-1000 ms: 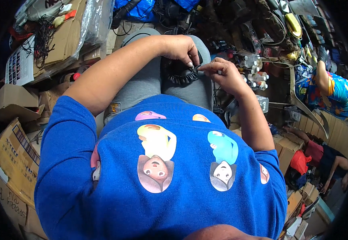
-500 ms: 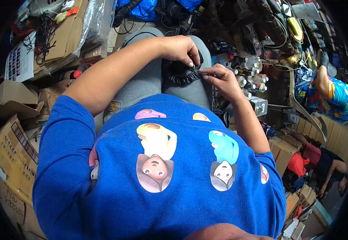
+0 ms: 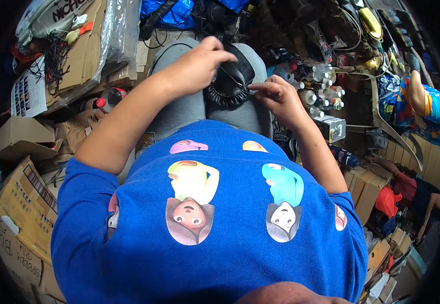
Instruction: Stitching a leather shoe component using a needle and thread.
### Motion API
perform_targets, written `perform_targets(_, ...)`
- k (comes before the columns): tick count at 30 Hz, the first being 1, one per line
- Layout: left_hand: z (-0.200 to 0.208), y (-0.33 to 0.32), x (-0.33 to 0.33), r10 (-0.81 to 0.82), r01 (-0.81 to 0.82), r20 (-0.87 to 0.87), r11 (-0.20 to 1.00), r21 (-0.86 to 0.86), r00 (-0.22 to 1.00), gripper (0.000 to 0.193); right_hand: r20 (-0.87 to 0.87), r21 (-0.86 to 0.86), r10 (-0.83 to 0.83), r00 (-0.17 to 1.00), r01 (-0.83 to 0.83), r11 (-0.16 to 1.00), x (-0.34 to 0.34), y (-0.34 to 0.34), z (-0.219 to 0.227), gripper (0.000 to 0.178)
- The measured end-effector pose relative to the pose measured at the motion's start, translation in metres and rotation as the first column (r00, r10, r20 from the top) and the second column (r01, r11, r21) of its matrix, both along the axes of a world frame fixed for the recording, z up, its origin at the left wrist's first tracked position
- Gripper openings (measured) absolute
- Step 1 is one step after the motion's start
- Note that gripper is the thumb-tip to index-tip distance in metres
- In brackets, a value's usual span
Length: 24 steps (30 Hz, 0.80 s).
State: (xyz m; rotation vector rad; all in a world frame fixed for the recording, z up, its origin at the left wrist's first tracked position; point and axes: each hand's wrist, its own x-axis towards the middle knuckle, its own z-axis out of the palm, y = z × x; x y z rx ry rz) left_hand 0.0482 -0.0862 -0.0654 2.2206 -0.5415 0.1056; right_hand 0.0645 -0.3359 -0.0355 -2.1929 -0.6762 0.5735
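Observation:
A black leather shoe upper [image 3: 229,95] with a pleated, gathered rim rests on my lap, against my grey-trousered knees [image 3: 179,104]. My right hand [image 3: 278,97] has its thumb and forefinger closed at the right edge of the upper. Above and left of the upper is my left hand [image 3: 207,66], raised, slightly blurred, its fingers bent. From it a thin line, seemingly a thread [image 3: 234,77], slants down to the upper by my right fingertips. Whether a needle is in either hand is too small to tell.
Several small bottles [image 3: 324,93] stand to the right beside a square metal can [image 3: 331,127]. Cardboard boxes [image 3: 25,144] and a plastic-wrapped stack fill the left. A blue plastic sheet [image 3: 179,15] lies ahead. At right are a person in a bright patterned shirt [image 3: 425,111] and another person [image 3: 417,192].
My left hand has moved away from the upper, to the left and slightly up, stretching the thin line out. My right hand stays at the edge. More of the upper shows.

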Motion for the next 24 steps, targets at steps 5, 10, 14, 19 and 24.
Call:
perform_targets(5, 0.010, 0.001, -0.035, 0.076, -0.070, -0.154, 0.997, 0.044, 0.985, 0.022, 0.304, -0.089, 0.052, 0.951, -0.025, 0.996, -0.021, -0.003, -0.010, 0.037)
perform_targets(10, 0.000, -0.007, -0.036, 0.172, -0.207, 0.152, 0.946, 0.250, 0.973, 0.017, 0.359, -0.121, 0.035, 0.933, 0.009, 0.993, -0.029, 0.000, -0.012, 0.040)
perform_targets(14, -0.003, -0.007, -0.025, 0.059, -0.074, -0.135, 0.991, -0.114, 0.989, 0.017, -0.125, 0.062, -0.061, 0.990, 0.069, 0.996, -0.006, -0.010, -0.019, 0.034)
perform_targets(19, -0.013, -0.005, -0.021, 0.047, -0.047, 0.000, 0.997, 0.056, 0.999, 0.026, -0.217, 0.006, 0.010, 0.976, -0.009, 1.000, 0.014, -0.009, -0.012, 0.034)
perform_targets(24, -0.017, -0.004, -0.020, 0.049, -0.048, -0.022, 0.997, 0.064, 0.999, 0.025, -0.234, 0.013, 0.045, 0.971, -0.043, 0.999, 0.021, -0.007, -0.012, 0.033)
